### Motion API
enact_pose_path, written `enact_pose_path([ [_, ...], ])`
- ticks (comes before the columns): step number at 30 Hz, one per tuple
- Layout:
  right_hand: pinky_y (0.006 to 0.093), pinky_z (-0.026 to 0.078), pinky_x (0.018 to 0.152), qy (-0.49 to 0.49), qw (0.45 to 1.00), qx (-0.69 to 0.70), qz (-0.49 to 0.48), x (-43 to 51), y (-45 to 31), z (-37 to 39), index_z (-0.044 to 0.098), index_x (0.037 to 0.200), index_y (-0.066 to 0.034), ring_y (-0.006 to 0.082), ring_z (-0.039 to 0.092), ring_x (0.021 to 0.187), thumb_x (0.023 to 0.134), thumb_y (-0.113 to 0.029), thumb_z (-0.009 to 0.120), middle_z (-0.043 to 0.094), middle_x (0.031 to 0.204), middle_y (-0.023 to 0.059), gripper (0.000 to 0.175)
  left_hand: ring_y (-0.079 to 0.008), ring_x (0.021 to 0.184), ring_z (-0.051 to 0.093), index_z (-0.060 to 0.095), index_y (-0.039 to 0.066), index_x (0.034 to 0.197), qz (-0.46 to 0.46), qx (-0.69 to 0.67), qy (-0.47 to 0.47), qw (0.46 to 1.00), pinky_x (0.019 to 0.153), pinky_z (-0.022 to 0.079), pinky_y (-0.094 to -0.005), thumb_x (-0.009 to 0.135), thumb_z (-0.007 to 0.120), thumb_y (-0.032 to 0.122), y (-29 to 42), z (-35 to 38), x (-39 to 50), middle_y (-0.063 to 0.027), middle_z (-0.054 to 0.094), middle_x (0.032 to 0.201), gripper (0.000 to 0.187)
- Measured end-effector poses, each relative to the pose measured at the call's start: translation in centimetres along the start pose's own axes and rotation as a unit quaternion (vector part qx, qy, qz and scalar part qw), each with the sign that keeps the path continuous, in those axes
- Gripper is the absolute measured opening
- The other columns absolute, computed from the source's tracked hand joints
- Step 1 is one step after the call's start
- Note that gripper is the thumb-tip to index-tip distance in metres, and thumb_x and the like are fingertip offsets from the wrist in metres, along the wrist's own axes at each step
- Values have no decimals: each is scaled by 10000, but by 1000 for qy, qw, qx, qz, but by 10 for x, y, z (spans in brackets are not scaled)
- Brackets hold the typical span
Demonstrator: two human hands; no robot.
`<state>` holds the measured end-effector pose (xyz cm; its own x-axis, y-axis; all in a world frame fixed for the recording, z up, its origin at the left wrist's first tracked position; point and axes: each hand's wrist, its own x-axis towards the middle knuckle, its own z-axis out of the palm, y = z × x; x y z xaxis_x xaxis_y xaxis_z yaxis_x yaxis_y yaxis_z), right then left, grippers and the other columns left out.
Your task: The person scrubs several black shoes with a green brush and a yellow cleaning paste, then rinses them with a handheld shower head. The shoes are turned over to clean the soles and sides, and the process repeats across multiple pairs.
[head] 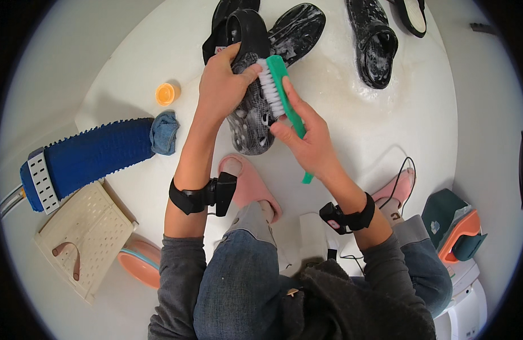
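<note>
My left hand (223,85) grips a black foam clog (253,127) near its strap, above the floor. Whitish suds cover the clog's perforated upper. In my right hand (310,136) is a green-handled scrub brush (284,85), its white bristles against the clog's right side. Beyond the clog lie a black sole (297,32) streaked with suds and another black shoe (234,6), partly hidden. Farther right, a sudsy black clog (375,46) rests on the wet floor.
An orange cup (167,94) stands left of my hands. A blue chenille mop head (95,142) with a denim cloth (164,132) lies at the left, near a beige perforated stool (87,233). Orange basins (140,265) sit below it. Another shoe (413,15) is at the upper right.
</note>
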<state>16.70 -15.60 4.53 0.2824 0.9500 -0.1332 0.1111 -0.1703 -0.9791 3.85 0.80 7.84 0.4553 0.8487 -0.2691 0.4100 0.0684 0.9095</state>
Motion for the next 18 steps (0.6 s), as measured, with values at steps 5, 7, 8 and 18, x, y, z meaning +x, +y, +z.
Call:
enact_pose_path([
  [5, 424, 477, 603, 4, 953, -298, -62, 35, -45, -8, 455, 1405, -271, 351, 567, 672, 930, -207, 558, 520, 777, 134, 490, -108, 897, 587, 603, -46, 1177, 43, -153, -4, 987, 822, 471, -249, 792, 624, -22, 6, 20, -19, -52, 654, 1042, 386],
  [7, 456, 485, 625, 41, 959, -271, -78, 72, -52, -14, 487, 1376, -212, 399, 585, 718, 936, -213, 522, 556, 803, 165, 442, -80, 881, 578, 578, -45, 1222, -38, -240, -43, 969, 795, 473, -222, 818, 636, -8, 8, 22, -22, -35, 634, 1040, 410],
  [8, 455, 486, 622, 41, 968, -242, -52, 86, -62, -17, 490, 1373, -200, 397, 584, 709, 936, -212, 514, 560, 802, 171, 438, -80, 869, 580, 573, -49, 1230, -1, -255, -22, 967, 790, 477, -226, 808, 633, -18, 8, 20, -19, -32, 638, 1020, 428],
  [18, 470, 485, 672, 70, 966, -248, -36, 86, -75, -24, 504, 1345, -121, 394, 621, 788, 937, -215, 478, 652, 864, 199, 420, -106, 912, 603, 591, -55, 1195, -6, -214, -60, 975, 830, 493, -259, 752, 670, -55, 13, 24, -26, -47, 650, 1041, 450],
])
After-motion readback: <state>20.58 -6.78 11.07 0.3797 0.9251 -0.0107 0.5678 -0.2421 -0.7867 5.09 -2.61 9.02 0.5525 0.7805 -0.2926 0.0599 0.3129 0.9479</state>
